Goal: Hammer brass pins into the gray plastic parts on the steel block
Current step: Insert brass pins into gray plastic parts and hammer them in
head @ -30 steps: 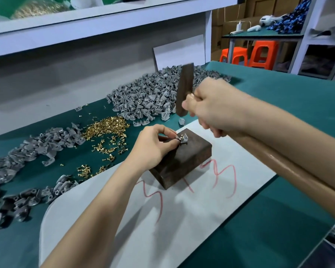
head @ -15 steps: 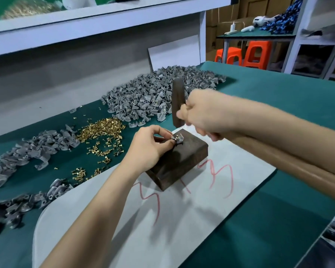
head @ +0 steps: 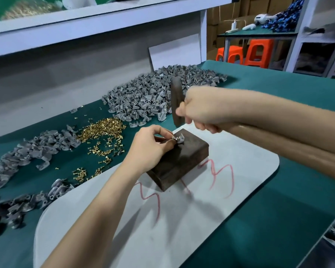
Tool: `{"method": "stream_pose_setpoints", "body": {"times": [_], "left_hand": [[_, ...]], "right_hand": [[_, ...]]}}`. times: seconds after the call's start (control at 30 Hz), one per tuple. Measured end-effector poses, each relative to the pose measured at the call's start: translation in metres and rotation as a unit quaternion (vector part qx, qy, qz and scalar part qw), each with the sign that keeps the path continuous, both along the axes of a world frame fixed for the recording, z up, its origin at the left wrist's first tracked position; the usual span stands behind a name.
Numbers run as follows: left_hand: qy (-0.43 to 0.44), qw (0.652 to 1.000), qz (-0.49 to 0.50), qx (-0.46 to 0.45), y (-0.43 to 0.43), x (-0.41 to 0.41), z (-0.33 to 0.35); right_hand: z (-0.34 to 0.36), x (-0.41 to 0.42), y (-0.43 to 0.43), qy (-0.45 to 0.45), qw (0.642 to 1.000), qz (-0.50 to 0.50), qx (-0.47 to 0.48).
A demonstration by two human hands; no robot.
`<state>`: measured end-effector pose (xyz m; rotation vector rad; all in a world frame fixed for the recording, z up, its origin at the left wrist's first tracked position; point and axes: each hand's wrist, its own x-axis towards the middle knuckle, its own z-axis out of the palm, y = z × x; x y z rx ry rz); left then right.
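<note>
**Hammer poised over a part on the block**

A pale mat (head: 162,225) with red scribbles lies on the green desk (head: 278,213). On the mat sits the dark steel block (head: 184,161). The left hand (head: 149,147) reaches from 7 o'clock, and its grip pinches a small gray part (head: 179,139) on the block's top face, at the far corner. From 3 o'clock the right hand (head: 203,111) has its grip closed round a wooden-handled hammer (head: 176,101), whose head stands upright just above and beyond the part. Loose brass pins (head: 103,128) lie at the block's 10 o'clock, with a heap of gray parts (head: 37,147) at 9 o'clock and a bigger heap (head: 149,97) at 12 o'clock.
</note>
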<state>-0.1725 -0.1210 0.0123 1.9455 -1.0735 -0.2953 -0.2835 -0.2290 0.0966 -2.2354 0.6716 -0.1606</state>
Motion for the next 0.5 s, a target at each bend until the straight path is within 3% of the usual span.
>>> {"method": "stream_pose_setpoints", "body": {"times": [0.1, 0.17, 0.27, 0.33, 0.43, 0.5], "left_hand": [[0.0, 1.0, -0.001, -0.004, -0.001, -0.002, 0.001], [-0.002, 1.0, 0.01, -0.012, -0.002, -0.005, 0.0], [0.019, 0.999, 0.03, -0.019, -0.002, -0.006, 0.0], [0.018, 0.999, 0.029, -0.021, -0.003, -0.007, 0.002], [-0.015, 0.999, 0.027, -0.008, -0.003, -0.007, 0.002], [-0.022, 1.0, 0.022, -0.003, -0.002, -0.007, 0.001]], "right_hand": [[0.0, 0.003, -0.023, -0.128, 0.989, -0.043, 0.067], [-0.012, 0.004, -0.034, -0.166, 0.969, -0.05, 0.175], [-0.049, 0.001, -0.044, -0.194, 0.891, -0.029, 0.409], [-0.07, -0.004, -0.049, -0.201, 0.836, -0.001, 0.511], [-0.082, -0.006, -0.058, -0.201, 0.799, 0.024, 0.567], [-0.085, -0.007, -0.059, -0.196, 0.802, 0.037, 0.564]]}}
